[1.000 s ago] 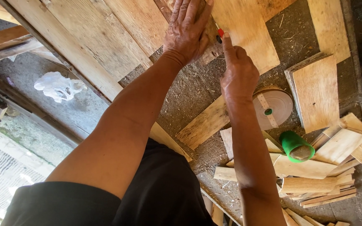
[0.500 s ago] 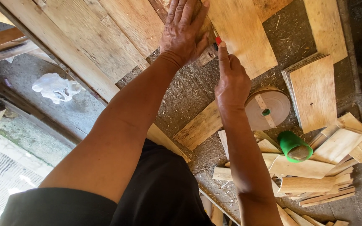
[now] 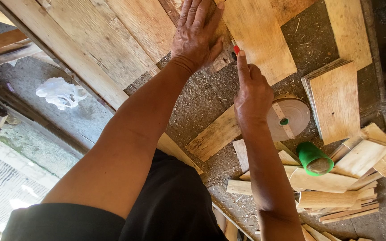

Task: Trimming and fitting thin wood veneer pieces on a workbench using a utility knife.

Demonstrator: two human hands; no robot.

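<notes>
My left hand (image 3: 197,35) lies flat, fingers spread, pressing on a narrow wooden strip (image 3: 222,56) beside a thin plywood sheet (image 3: 255,35). My right hand (image 3: 251,96) is closed around a small red-tipped tool (image 3: 236,49), its forefinger stretched along it. The red tip touches the edge of the plywood sheet just right of my left hand. Most of the tool is hidden inside my fist.
A round wooden disc (image 3: 289,118) and a green cup (image 3: 313,158) lie right of my right hand. Several cut wood offcuts (image 3: 336,183) are piled at lower right, a plywood stack (image 3: 336,98) above them. Long planks (image 3: 90,40) run at upper left; crumpled white plastic (image 3: 61,93) lies below.
My right hand has slid down and back along the sheet's edge with the red-tipped tool. My left hand stays pressed flat on the wood.
</notes>
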